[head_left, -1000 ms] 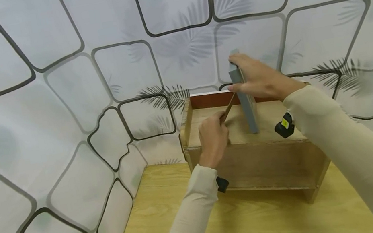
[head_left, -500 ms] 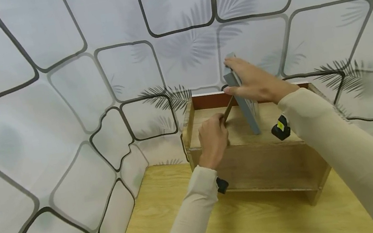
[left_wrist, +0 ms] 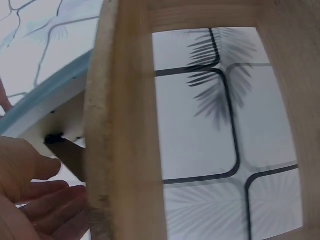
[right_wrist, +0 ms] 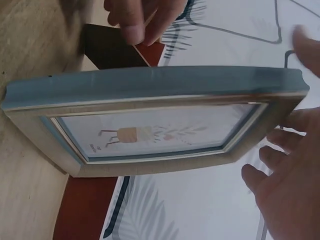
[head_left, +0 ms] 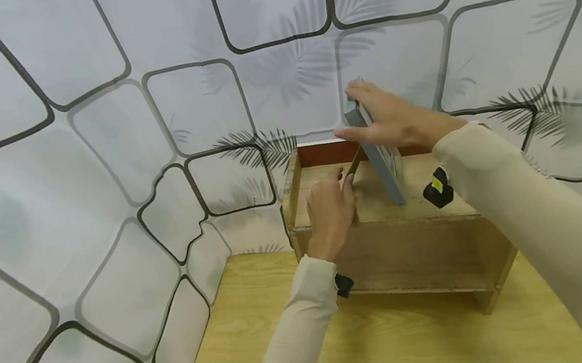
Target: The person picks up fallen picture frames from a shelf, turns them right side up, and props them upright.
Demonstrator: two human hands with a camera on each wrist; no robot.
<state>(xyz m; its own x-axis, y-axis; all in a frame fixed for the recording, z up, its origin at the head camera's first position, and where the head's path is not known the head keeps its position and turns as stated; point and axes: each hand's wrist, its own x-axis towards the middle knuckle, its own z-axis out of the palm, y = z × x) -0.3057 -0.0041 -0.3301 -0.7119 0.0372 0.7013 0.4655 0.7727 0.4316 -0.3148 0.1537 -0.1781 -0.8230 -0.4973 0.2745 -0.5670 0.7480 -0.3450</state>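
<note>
A picture frame (head_left: 382, 170) with blue-grey sides stands on the wooden shelf unit's top (head_left: 319, 180), tilted in the head view. Its printed picture (right_wrist: 135, 134) shows in the right wrist view. From its back juts a brown support leg (right_wrist: 107, 47). My right hand (head_left: 401, 116) is at the frame's upper end, its thumb lifted off the side and its fingers loosely extended. Beside the support leg is my left hand (head_left: 327, 211), its fingers parted and relaxed with nothing gripped; the left wrist view shows these fingers (left_wrist: 55, 210) just below the leg.
The unit has an open compartment (head_left: 417, 256) below and a red-brown strip (head_left: 325, 154) along the back of its top. It stands on a light wooden table (head_left: 234, 330) near a patterned wall (head_left: 91, 143).
The frame's upper end has tilted left with my right hand. My right thumb has come away from the frame, and my left fingers have let go of the support leg.
</note>
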